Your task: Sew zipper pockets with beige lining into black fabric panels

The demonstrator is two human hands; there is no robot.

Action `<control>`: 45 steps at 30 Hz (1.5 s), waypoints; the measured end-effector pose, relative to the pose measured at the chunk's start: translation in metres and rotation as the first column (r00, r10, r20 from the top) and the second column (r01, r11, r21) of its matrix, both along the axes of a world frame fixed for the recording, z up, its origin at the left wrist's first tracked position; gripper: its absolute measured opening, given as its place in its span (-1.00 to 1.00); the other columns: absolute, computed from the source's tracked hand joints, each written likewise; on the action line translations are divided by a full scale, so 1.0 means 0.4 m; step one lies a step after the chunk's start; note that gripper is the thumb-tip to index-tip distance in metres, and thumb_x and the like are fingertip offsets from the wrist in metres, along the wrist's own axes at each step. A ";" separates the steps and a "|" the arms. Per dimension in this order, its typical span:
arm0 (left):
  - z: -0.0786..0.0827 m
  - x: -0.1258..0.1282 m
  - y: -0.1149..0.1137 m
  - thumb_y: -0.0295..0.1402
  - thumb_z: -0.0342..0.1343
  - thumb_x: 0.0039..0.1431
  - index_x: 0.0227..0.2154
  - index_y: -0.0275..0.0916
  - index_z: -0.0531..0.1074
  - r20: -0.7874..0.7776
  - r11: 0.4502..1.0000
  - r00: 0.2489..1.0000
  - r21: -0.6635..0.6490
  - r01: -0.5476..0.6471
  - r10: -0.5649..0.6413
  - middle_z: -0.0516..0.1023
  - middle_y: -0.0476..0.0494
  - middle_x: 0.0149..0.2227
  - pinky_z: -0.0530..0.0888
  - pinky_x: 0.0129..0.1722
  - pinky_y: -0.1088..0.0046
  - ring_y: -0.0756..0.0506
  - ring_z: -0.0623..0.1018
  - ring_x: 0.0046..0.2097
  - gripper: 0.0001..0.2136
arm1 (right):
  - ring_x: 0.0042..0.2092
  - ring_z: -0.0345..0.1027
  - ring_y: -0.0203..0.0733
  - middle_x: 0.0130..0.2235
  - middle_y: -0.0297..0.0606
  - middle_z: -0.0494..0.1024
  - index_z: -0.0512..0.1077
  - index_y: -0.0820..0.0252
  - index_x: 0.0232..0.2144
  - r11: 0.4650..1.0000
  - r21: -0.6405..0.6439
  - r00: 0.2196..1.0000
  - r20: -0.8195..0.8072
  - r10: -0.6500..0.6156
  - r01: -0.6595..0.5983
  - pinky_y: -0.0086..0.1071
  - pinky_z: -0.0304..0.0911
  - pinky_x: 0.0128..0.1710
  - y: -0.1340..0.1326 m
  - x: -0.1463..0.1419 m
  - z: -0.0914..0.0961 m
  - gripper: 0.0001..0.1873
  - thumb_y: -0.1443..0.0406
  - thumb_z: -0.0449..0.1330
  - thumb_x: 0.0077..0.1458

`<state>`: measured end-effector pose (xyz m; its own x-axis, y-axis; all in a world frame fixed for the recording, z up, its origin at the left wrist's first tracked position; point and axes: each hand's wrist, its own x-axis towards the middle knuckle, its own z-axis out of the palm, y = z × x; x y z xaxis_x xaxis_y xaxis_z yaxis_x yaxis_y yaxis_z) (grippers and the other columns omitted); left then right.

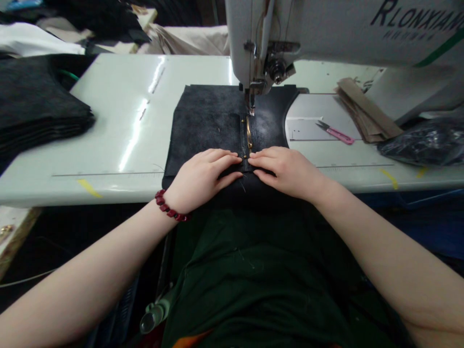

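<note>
From my remote station I log the following. A dark textile panel lies flat at the middle of the counter, its near end reaching the front edge and its far end under the presser foot of the sewing machine head. A narrow placket with a brass-coloured strip runs along the panel toward the foot. The left grip and right grip are both released: each hand lies flat on the panel, unclenched, with the fingers spread, one on each side of the placket's near end and just apart from each other. A red beaded bracelet is on the left wrist. Toward the counter's left edge sits a stack of dark folded panels. Near the right edge I record pink-handled snips, a pile of brown paper pieces and a dark plastic bag. Yellow tape marks are on the counter near its front edge.
</note>
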<state>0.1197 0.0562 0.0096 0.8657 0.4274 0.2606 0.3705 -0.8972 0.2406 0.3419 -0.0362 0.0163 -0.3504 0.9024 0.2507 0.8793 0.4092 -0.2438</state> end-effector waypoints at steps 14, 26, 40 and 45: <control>0.007 0.027 -0.032 -0.18 0.11 0.30 -0.02 -0.22 0.44 0.075 0.987 0.988 0.083 -0.138 0.132 0.50 -0.18 -0.07 0.41 0.08 0.16 -0.24 0.44 0.01 -0.71 | -0.05 0.45 -0.06 -0.07 -0.10 0.60 0.54 0.30 -0.08 0.997 0.012 0.997 -0.026 -0.073 0.073 -0.27 0.27 -0.03 0.019 0.000 -0.001 -0.68 0.33 0.01 0.32; 0.040 -0.031 -0.019 -0.45 0.02 0.12 0.18 -0.24 0.27 0.016 0.985 0.989 -0.084 -0.148 0.150 0.42 -0.17 0.12 0.33 0.23 0.13 -0.23 0.37 0.18 -0.48 | -0.09 0.43 -0.12 -0.14 -0.17 0.58 0.53 0.25 -0.18 0.993 0.043 0.982 -0.158 -0.099 0.107 -0.32 0.20 -0.08 0.028 0.005 -0.016 -0.68 0.29 -0.02 0.35; -0.015 -0.117 -0.131 -0.21 0.00 0.38 0.33 -0.16 0.16 -0.092 0.987 0.990 0.129 -0.097 0.109 0.30 -0.19 0.30 0.25 0.28 0.05 -0.28 0.33 0.27 -0.49 | -0.08 0.42 -0.10 -0.12 -0.15 0.58 0.51 0.25 -0.19 0.992 0.034 0.979 -0.172 -0.112 0.119 -0.30 0.20 -0.06 0.032 -0.001 -0.015 -0.68 0.30 -0.04 0.34; 0.001 -0.199 -0.164 -0.22 -0.03 0.39 0.22 -0.11 0.30 -0.086 0.926 0.935 0.195 -0.323 0.344 0.41 -0.20 0.21 0.29 0.18 -0.04 -0.32 0.40 0.20 -0.61 | -0.08 0.43 -0.10 -0.14 -0.15 0.58 0.52 0.26 -0.20 0.993 0.035 0.979 -0.177 -0.106 0.113 -0.29 0.21 -0.07 0.030 0.002 -0.015 -0.68 0.29 -0.03 0.34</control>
